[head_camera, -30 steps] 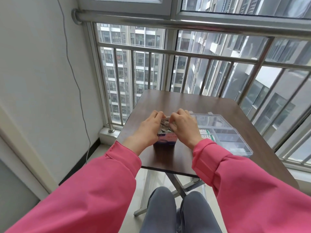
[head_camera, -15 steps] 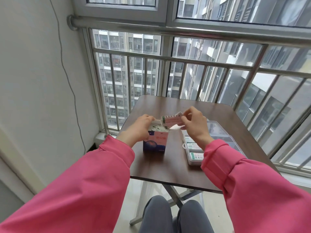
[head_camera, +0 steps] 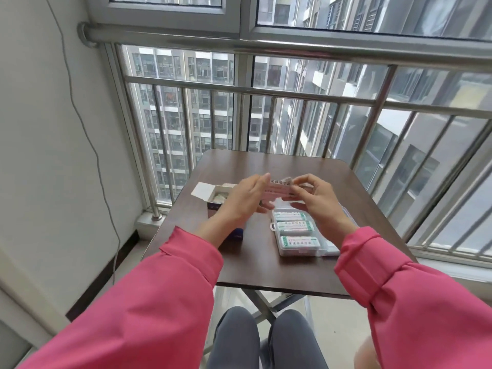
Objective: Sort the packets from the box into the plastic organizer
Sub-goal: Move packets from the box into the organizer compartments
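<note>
Right hand (head_camera: 316, 201) pinches a pink packet (head_camera: 279, 189) above the organizer (head_camera: 298, 250); left hand (head_camera: 249, 199) steadies its other end w/ straightish fingers. We lay it flat in a free slot, box (head_camera: 213, 199) left alone.

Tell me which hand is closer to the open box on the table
Left. The left hand is right beside the open box, partly in front of it, touching the pink packet. The right hand pinches the packet's other end over the organizer.
</note>
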Demonstrator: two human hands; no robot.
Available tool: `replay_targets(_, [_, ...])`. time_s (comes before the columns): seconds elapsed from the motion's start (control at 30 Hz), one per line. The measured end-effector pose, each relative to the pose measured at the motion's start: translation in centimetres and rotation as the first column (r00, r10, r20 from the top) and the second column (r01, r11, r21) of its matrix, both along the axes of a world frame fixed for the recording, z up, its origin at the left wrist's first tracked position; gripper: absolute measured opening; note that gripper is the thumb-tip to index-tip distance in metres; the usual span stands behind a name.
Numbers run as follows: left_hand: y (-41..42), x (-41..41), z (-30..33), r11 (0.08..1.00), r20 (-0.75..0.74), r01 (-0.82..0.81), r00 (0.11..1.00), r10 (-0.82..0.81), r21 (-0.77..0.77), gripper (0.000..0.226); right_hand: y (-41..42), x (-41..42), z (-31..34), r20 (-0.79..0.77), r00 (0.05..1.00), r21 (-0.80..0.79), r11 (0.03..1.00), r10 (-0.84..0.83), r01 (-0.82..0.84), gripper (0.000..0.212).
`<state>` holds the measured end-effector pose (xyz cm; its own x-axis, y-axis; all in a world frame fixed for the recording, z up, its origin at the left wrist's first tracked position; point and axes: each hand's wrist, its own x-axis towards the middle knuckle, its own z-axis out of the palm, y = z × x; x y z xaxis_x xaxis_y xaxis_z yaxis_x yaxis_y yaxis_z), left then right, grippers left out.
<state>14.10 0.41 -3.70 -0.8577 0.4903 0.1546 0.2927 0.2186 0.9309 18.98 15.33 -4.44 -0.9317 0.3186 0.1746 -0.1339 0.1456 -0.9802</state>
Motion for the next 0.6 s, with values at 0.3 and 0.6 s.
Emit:
replay_targets(0.3, [2.6, 0.1, -2.4, 0.970, 0.159, 0.176, 0.966, -0.203, 0.169, 0.020, 3.3, 0.6, -1.4, 0.115, 0.990, 0.079, 0.994, -0.081, 0.072, 0.008])
replay_targets(0.6, [4.4, -0.6, -3.3, 0.988, -0.138, -0.132, 0.980, 0.142, 0.077, 0.018, 7.3, -2.2, -3.1, 0.218, 0.919, 0.333, 0.910, -0.327, 0.245, 0.017])
